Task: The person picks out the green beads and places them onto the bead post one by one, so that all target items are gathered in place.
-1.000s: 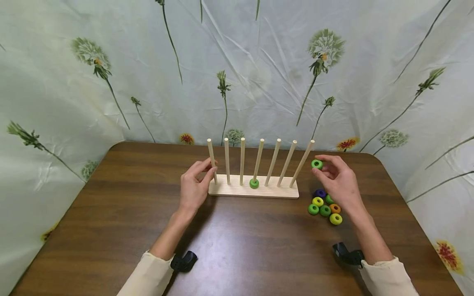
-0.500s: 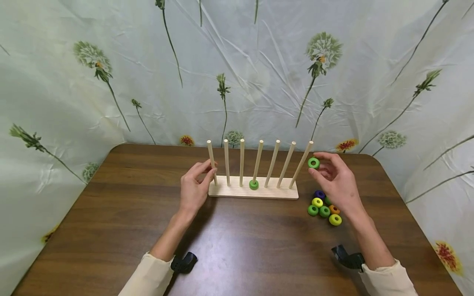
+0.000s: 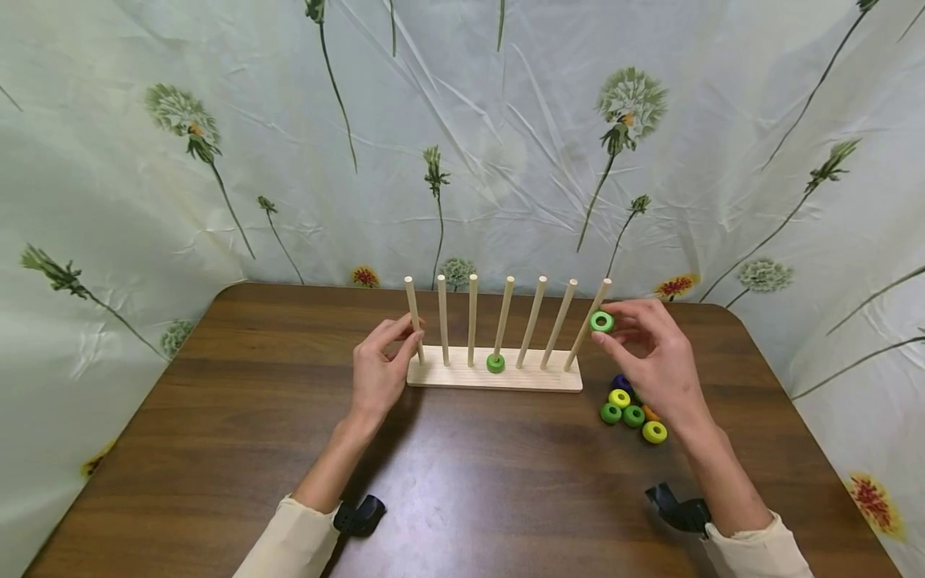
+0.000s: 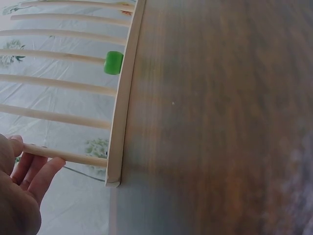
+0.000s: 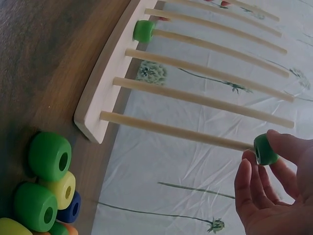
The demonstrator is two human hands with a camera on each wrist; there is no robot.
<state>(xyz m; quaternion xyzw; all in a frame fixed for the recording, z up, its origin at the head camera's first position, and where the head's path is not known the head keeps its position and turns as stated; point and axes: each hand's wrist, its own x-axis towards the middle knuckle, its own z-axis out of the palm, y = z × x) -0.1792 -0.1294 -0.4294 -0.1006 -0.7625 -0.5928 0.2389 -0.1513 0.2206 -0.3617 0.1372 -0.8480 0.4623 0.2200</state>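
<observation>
Flower-printed cloth [image 3: 289, 120] hangs behind a dark brown wooden tabletop [image 3: 491, 466]. Compared with one second ago, the right hand [image 3: 661, 361] has come further left with its green bead [image 3: 593, 323], which then sat clear of the rack [image 3: 495, 380] and now overlaps the far-right peg [image 3: 582, 339] in the head view. The right wrist view puts this bead right at that peg's tip; whether they touch, I cannot tell. The right hand also covers more of the loose beads than before. The left hand [image 3: 379, 369] has stayed at the far-left peg [image 3: 412, 297], and the seated bead [image 3: 495, 366] is on the middle peg [image 3: 506, 309] as it was.

Fingers and thumb of the left hand pinch the far-left peg; those of the right hand pinch the green bead by its edges, its hole facing the head camera.

Counted out, the rack has one pale base and seven pegs. Nine beads show: one green in the right hand, one green at the foot of the middle peg, and seven loose on the tabletop, right of the rack. Those seven are three green [image 3: 633, 416], two yellow [image 3: 654, 433], one orange [image 3: 650, 413] and one dark blue [image 3: 622, 384]. Two black wrist straps [image 3: 359, 515] and two cream sleeves [image 3: 289, 538] are in view.
</observation>
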